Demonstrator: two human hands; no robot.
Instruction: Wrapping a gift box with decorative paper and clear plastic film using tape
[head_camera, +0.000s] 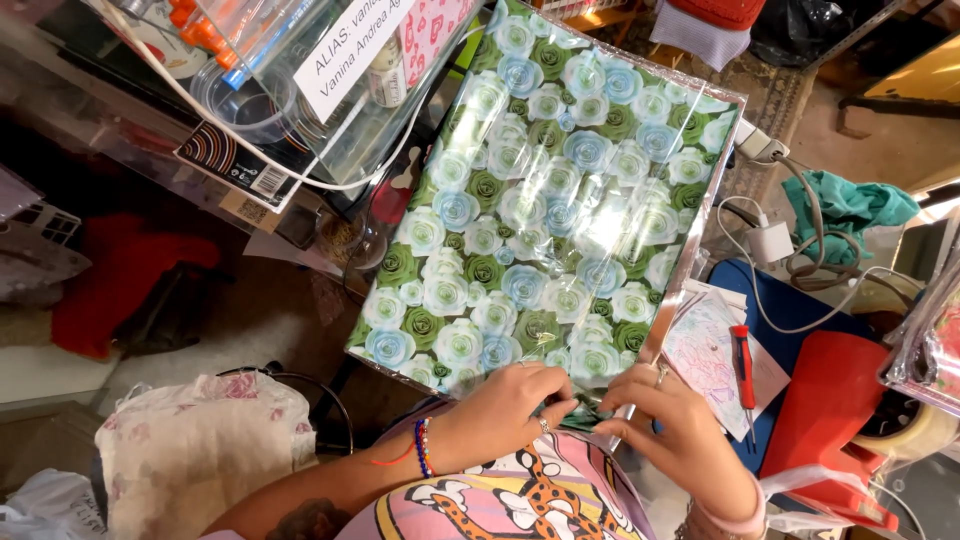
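Observation:
A large glossy sheet of wrapping paper (550, 190), printed with green, white and blue roses, lies spread out and tilted in front of me. My left hand (510, 405), with beaded bracelets at the wrist, pinches the sheet's near edge. My right hand (670, 420), wearing a ring, grips the same edge just to the right. Between the two hands a small part of the paper is folded over. What lies under the sheet is hidden.
A red-handled screwdriver (743, 365) rests on drawn-on paper (705, 350) to the right. A red tape dispenser (850, 420), white chargers with cables (775, 240) and a teal cloth (850, 205) sit at right. Clear plastic boxes (330, 80) stand at upper left, a floral bag (200, 440) at lower left.

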